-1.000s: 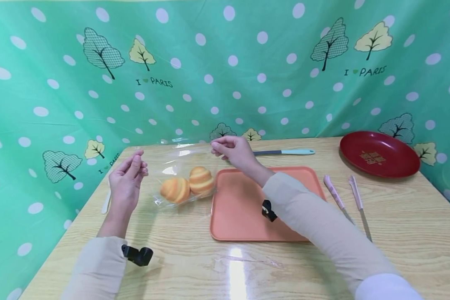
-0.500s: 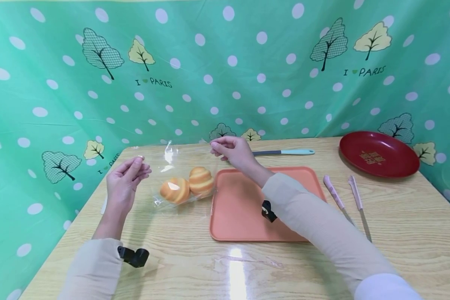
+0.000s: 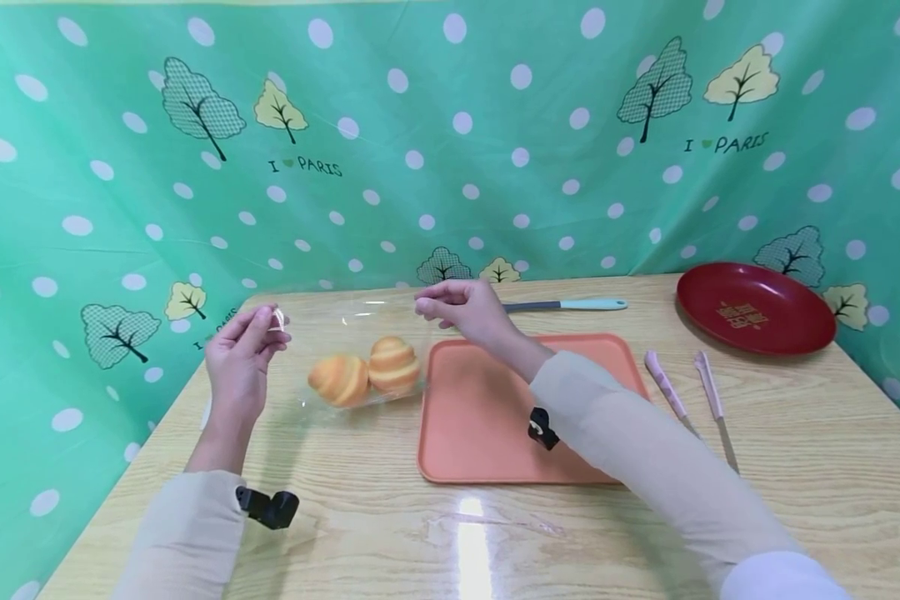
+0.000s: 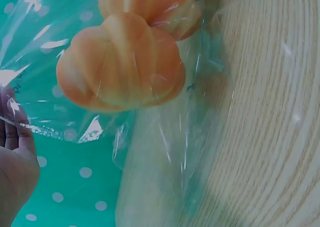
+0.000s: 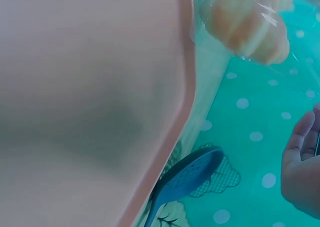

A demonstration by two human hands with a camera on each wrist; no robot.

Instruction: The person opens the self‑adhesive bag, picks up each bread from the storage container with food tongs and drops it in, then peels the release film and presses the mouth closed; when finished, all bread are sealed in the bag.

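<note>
A clear plastic bag hangs spread between my two hands, above the table's left half. Inside it lie two golden bread rolls, the left roll against the right roll, low in the bag. My left hand pinches the bag's upper left edge between thumb and fingertips. Opposite it, my right hand pinches the upper right edge. The left wrist view shows one roll close up through the film, with my left hand at the edge. In the right wrist view my right hand is partly cut off.
Right of the bag lies a salmon-pink tray. Behind it rests a perforated spoon with a pale blue handle. Two pink-handled utensils and a red oval plate are at right. A thin clear strip lies in front.
My left hand has shifted a little left, its fingertips slightly lower than a second ago. The bag with the rolls has moved slightly left, and its glare has changed. My right hand has barely moved.
</note>
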